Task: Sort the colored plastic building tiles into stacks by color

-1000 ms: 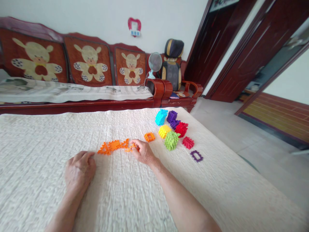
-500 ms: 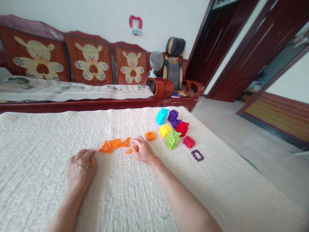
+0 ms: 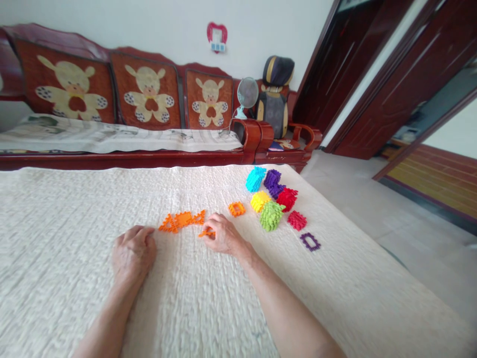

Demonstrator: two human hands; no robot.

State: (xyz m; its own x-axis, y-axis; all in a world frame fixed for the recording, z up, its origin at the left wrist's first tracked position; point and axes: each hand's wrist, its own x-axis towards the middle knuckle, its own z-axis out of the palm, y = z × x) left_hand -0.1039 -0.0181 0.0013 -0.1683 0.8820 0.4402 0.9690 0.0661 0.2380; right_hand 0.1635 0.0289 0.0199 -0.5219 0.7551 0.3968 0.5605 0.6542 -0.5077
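My right hand [image 3: 224, 237] rests low over the cloth, its fingers closed on a small orange interlocking building piece [image 3: 206, 233]; the fingers cover part of it. Just beyond the fingertips lies a row of joined orange pieces [image 3: 183, 219]: a solid square in the middle with an open triangle at each end. My left hand [image 3: 134, 252] lies on the cloth near the row's left end, fingers curled in and back of the hand up. Nothing shows in it, and its underside is hidden. To the right of the row sits an orange square stack with an open centre [image 3: 236, 209].
Stacks of similar pieces stand to the right: light blue [image 3: 255, 179], purple [image 3: 273, 181], yellow [image 3: 260, 201], green [image 3: 271, 217], red [image 3: 287, 199] and a smaller red one [image 3: 297, 220]. A single purple frame [image 3: 310, 241] lies near the table edge. Behind is a wooden sofa [image 3: 208, 159].
The view has swung slightly left, so everything appears further right. My right fingers have shifted over the orange piece, which now lies flatter in their grip. My left hand stays beside the row.
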